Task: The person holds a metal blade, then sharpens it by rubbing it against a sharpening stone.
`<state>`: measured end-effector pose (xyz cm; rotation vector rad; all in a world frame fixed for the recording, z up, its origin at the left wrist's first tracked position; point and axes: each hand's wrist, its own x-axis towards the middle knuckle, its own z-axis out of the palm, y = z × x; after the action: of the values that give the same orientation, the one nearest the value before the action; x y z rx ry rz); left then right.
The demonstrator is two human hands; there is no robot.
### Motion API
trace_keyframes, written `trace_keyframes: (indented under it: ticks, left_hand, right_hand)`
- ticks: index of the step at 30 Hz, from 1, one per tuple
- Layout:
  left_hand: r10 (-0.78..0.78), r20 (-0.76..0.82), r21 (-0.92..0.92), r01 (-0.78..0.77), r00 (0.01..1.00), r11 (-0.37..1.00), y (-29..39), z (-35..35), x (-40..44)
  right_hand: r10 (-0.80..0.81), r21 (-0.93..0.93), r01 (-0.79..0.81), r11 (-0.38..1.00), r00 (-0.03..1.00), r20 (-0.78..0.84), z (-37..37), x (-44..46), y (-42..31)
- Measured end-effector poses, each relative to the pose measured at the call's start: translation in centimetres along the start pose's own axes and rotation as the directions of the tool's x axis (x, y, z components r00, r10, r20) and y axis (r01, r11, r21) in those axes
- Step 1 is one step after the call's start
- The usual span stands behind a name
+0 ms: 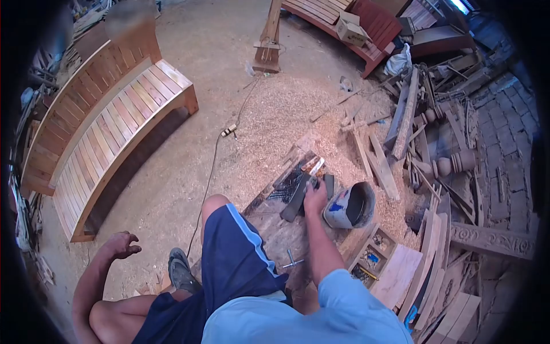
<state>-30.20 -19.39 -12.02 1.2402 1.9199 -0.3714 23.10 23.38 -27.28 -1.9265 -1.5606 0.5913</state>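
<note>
My right hand (315, 199) reaches down to the low wooden bench, fingers closed at the upper part of a long dark grey block (295, 200). Whatever the fingers grip is too small and dark to make out. Another dark block (329, 184) sits just beyond that hand. Right beside it stands a worn, paint-stained bucket (338, 211) with dark liquid inside. My left hand (121, 245) hangs out over the floor by my bent knee, fingers loosely curled and apart, holding nothing. Dark metal tools (286, 182) lie on the bench past the grey block.
A T-shaped metal tool (292, 260) lies near my knee. A compartmented wooden box (382, 241) is at right, near stacked timber (427, 258). A curved slatted bench (117, 129) stands at left. A cable with a socket (229, 131) crosses the floor beside wood shavings (286, 114).
</note>
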Motion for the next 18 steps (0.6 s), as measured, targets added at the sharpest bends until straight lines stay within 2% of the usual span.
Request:
trace_keyframes:
  ticks: [2, 6, 7, 8, 9, 10, 12, 14, 16, 18]
  left_hand:
    - [-0.002, 0.015, 0.05, 0.001, 1.0, 0.999, -0.2, -0.3, 0.2]
    - [0.004, -0.088, -0.033, -0.007, 0.996, 0.999, -1.3, 0.2, 0.8]
    - [0.002, -0.053, -0.013, -0.003, 0.999, 1.0, -1.9, 0.7, 1.0]
    - [-0.002, -0.009, 0.01, 0.002, 1.0, 1.0, -2.3, 0.9, 1.1]
    - [-0.02, -0.042, -0.001, 0.02, 0.999, 1.0, -2.5, 1.0, 1.3]
    - [-0.027, 0.006, 0.052, 0.027, 1.0, 0.998, -2.3, 1.1, 1.5]
    - [-0.046, 0.117, 0.164, 0.026, 0.992, 0.986, -2.1, 1.0, 1.3]
    - [-0.03, 0.038, 0.122, 0.025, 0.999, 0.992, -1.7, 0.3, 0.9]
    - [0.025, -0.07, 0.044, -0.022, 0.997, 0.999, -1.2, -0.4, 1.4]
    - [-0.004, -0.046, 0.045, 0.006, 0.999, 0.999, -1.0, -0.8, 1.6]
  right_hand:
    - [0.003, 0.0, -0.003, 1.0, 1.0, 0.006, 0.8, -0.2, 1.4]
    - [-0.105, 0.068, 0.105, 0.992, 0.994, 0.002, 0.0, -2.7, 0.9]
    - [-0.128, 0.053, 0.129, 0.99, 0.992, -0.021, 0.2, -1.9, 0.6]
    - [-0.063, 0.027, 0.063, 0.998, 0.998, -0.006, 0.0, -0.4, -1.0]
    - [0.012, -0.005, -0.012, 1.0, 1.0, 0.011, -0.2, 0.7, -2.1]
    - [-0.013, 0.016, 0.013, 1.0, 1.0, 0.017, 0.0, 1.5, -2.8]
    - [0.057, -0.05, -0.06, 0.997, 0.996, -0.062, 0.0, 1.7, -3.7]
    - [-0.078, 0.084, 0.082, 0.993, 0.996, -0.053, 0.3, -0.5, -1.4]
    - [-0.142, 0.019, 0.141, 0.99, 0.989, 0.037, -0.6, -3.1, 0.0]
    - [-0.131, 0.018, 0.13, 0.991, 0.991, 0.011, 0.4, 0.2, -1.6]
